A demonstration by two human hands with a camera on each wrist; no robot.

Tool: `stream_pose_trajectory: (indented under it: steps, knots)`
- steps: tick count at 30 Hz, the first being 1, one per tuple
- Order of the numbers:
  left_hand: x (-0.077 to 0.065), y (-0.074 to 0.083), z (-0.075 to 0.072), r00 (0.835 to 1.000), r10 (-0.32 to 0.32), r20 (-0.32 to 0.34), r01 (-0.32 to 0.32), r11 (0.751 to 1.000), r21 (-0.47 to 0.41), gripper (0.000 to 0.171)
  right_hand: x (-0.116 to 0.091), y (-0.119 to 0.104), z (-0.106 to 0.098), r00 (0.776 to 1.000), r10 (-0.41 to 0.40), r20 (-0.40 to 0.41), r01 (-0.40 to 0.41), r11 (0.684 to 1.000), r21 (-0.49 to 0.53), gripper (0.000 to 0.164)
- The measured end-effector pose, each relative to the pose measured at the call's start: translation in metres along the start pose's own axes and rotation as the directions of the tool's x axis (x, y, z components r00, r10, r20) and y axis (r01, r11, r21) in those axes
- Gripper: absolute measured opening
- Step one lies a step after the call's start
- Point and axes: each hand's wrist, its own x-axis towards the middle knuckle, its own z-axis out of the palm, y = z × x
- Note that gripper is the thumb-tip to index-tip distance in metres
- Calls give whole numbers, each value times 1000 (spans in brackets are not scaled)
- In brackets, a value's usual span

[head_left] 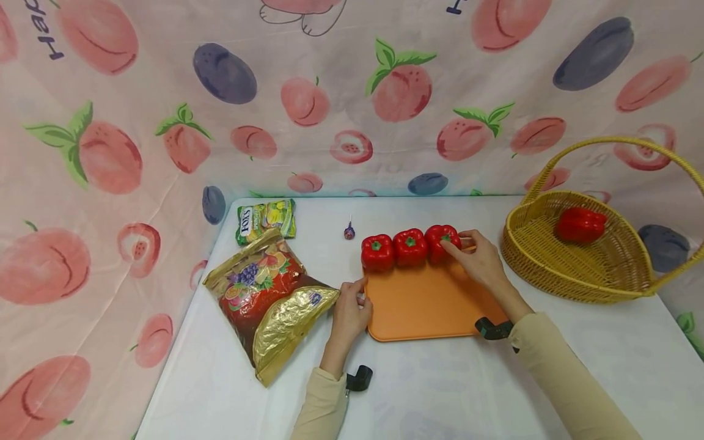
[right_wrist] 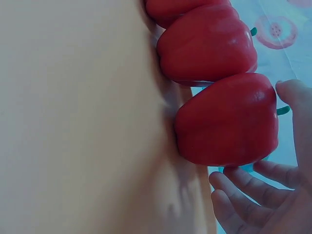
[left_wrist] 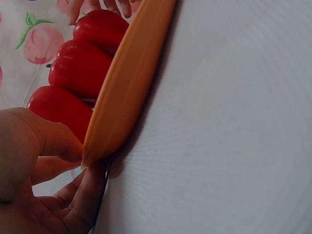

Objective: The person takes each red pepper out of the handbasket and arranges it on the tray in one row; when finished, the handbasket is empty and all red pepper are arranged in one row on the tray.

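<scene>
Three red bell peppers (head_left: pixel 409 247) with green stems stand in a row along the far edge of an orange tray (head_left: pixel 423 305). My left hand (head_left: pixel 351 311) pinches the tray's left edge; the left wrist view shows the thumb at the rim and fingers beneath it. My right hand (head_left: pixel 481 260) is at the rightmost pepper (head_left: pixel 442 238). In the right wrist view, the right thumb (right_wrist: pixel 291 92) is beside that pepper's stem end, and the loosely spread fingers (right_wrist: pixel 258 190) lie along its side, fingertips right at its surface.
A yellow wicker basket (head_left: pixel 550 278) with a tall handle stands at the right, holding another red bell pepper (head_left: pixel 581 225). Left of the tray lies a large red and gold bag (head_left: pixel 269 299). Behind it are a green FOX'S candy bag (head_left: pixel 266 219) and a lollipop (head_left: pixel 349 231).
</scene>
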Motion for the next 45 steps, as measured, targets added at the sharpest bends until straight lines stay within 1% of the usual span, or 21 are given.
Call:
stream_pose_trajectory:
  steps: [9, 16, 21, 25, 30, 33, 39, 45]
  knots:
    - [-1, 1, 0, 1000, -17, 12, 17, 1000, 2, 46, 0, 4, -4, 999, -45, -25, 45, 999, -17, 72]
    - [0, 0, 0, 1000, -14, 8, 14, 1000, 4, 46, 0, 5, -13, 997, -63, -51, 62, 998, -14, 68]
    - [1, -1, 1, 1000, -25, 12, 25, 1000, 10, 46, 0, 6, -23, 996, -64, -64, 63, 998, -14, 69]
    - [1, -1, 1, 1000, -17, 9, 17, 1000, 12, 45, 3, 8, -33, 992, -83, -89, 85, 996, 14, 69]
    - [1, 1, 0, 1000, -3, 0, 3, 1000, 5, 45, 9, 6, -49, 982, -129, -135, 137, 989, 53, 65]
    - [0, 1, 0, 1000, 11, -6, -11, 1000, -2, 45, 11, 6, -59, 974, -148, -171, 160, 986, 56, 62]
    - [0, 1, 0, 1000, 15, -8, -15, 1000, -6, 45, 16, 8, -75, 964, -137, -227, 150, 988, 38, 62]
    - [0, 0, -1, 1000, 17, -8, -17, 1000, -9, 46, 22, 15, -88, 963, -77, -257, 94, 994, 57, 63]
